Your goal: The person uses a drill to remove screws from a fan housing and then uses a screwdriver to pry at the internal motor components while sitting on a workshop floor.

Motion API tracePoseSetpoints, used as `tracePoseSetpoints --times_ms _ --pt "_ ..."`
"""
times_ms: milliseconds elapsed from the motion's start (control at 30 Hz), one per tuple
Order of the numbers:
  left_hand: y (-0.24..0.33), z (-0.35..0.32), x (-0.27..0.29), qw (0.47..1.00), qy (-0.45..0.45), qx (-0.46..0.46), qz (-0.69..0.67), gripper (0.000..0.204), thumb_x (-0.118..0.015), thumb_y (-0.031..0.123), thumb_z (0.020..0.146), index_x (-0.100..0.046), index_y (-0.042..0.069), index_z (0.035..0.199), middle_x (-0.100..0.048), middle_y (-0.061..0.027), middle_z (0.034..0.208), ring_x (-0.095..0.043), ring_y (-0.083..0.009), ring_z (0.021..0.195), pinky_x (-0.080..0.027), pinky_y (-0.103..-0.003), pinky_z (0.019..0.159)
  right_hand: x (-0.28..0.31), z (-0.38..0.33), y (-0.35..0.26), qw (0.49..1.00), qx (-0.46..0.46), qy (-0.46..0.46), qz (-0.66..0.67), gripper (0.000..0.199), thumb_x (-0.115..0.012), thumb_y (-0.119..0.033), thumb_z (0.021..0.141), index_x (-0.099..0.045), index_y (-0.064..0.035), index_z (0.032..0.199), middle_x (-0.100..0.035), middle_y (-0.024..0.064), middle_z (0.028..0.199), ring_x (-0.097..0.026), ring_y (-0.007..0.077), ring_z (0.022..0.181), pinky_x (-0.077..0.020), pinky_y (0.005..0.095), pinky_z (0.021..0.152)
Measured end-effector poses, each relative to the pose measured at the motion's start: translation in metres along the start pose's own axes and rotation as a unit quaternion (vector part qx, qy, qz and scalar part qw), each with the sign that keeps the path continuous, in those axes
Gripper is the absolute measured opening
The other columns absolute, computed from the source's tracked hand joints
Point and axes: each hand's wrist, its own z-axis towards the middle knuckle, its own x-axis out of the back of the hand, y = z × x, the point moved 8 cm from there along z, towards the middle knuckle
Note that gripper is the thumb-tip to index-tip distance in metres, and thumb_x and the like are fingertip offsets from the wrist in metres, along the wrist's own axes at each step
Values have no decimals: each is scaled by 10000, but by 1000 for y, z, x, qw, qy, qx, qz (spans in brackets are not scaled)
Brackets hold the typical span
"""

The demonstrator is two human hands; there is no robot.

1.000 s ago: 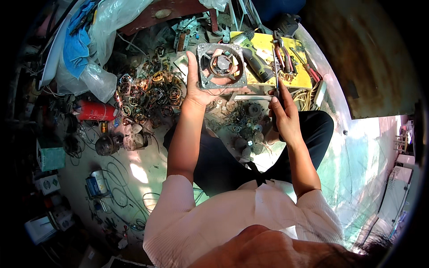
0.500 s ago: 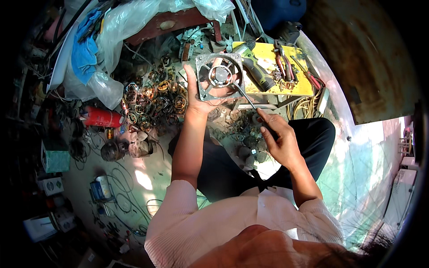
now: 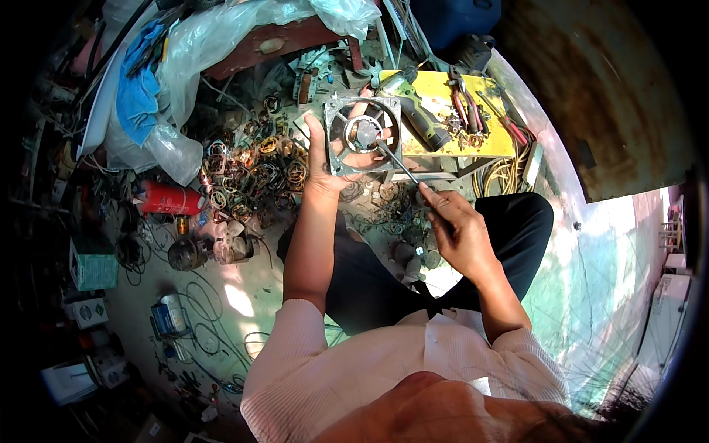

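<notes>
My left hand [image 3: 323,168] holds up a square metal fan frame [image 3: 329,136], palm beneath it and thumb along its left side. Fingers show through the gaps between the spokes. In the frame's middle sits a round motor hub [image 3: 363,135]. My right hand [image 3: 464,230] is closed round the handle of a screwdriver [image 3: 399,164], the index finger stretched along it. The long shaft slants up and left, its tip at the hub's lower right edge. Whether the tip presses on the hub or just meets the rim, I cannot make out.
A low yellow table [image 3: 487,144] beyond the frame bears a green cordless drill [image 3: 419,118], pliers [image 3: 459,96] and a red-handled screwdriver [image 3: 515,129]. Copper motor coils [image 3: 244,166] lie heaped on the left, near a red cylinder [image 3: 171,199]. Yellow cable [image 3: 498,177] hangs by the table.
The screwdriver tip has shifted a little left and down along the hub's edge, my right hand moving slightly left with it. The fan frame has tilted slightly in my left hand.
</notes>
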Motion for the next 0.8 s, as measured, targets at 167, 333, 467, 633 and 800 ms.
tracePoseSetpoints --times_ms 167,333,467,633,800 --pt "3 0 1 997 26 -20 70 1225 -603 826 733 -130 94 1594 -323 -132 1586 -547 -434 1235 -471 -608 999 -4 -4 -5 999 10 -30 -26 494 -608 69 876 -631 -103 1338 -629 132 986 -623 287 764 -515 338 706" --pt "0 2 -1 1000 6 -18 -21 1182 -607 815 746 -185 86 1576 -389 -165 1530 -569 -429 1193 -503 -590 964 -7 -6 -4 999 10 -36 -14 492 -615 39 871 -620 -110 1340 -628 145 1003 -633 364 803 -520 411 724" --pt "-2 4 -1 999 -6 -3 -48 1132 -599 815 753 -247 94 1552 -457 -206 1449 -581 -411 1154 -518 -632 924 -5 -7 -6 999 7 -38 -11 486 -617 34 875 -620 -109 1340 -624 150 1006 -630 366 794 -519 408 718" --pt "-2 3 1 999 22 -6 -29 1166 -601 827 737 -196 120 1572 -454 -227 1436 -591 -377 1083 -533 -660 882 -7 -8 -6 999 8 -37 -4 489 -619 36 876 -621 -115 1342 -624 149 1004 -629 367 786 -519 404 710" --pt "1 0 6 992 -41 7 -123 1237 -639 823 708 -107 149 1597 -415 -243 1474 -560 -428 1170 -517 -665 898 -8 -9 -10 999 11 -44 0 489 -620 36 877 -622 -119 1341 -625 148 1006 -629 369 790 -520 403 713"
